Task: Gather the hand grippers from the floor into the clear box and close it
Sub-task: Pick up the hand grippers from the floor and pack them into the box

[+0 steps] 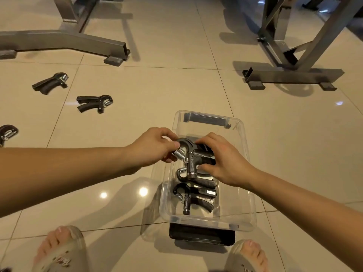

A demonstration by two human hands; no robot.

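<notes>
A clear plastic box stands open on the tiled floor in front of me. Two black hand grippers lie inside it at the near end. Over the box's middle both hands hold a third black hand gripper. My left hand pinches its spring end. My right hand grips its handles. Three more hand grippers lie on the floor to the left: one far left, one nearer the box, and one cut off by the left edge.
A dark flat piece, maybe the lid, lies under the box's near end. Grey metal gym equipment frames stand at the back left and back right. My two feet in slippers are at the bottom.
</notes>
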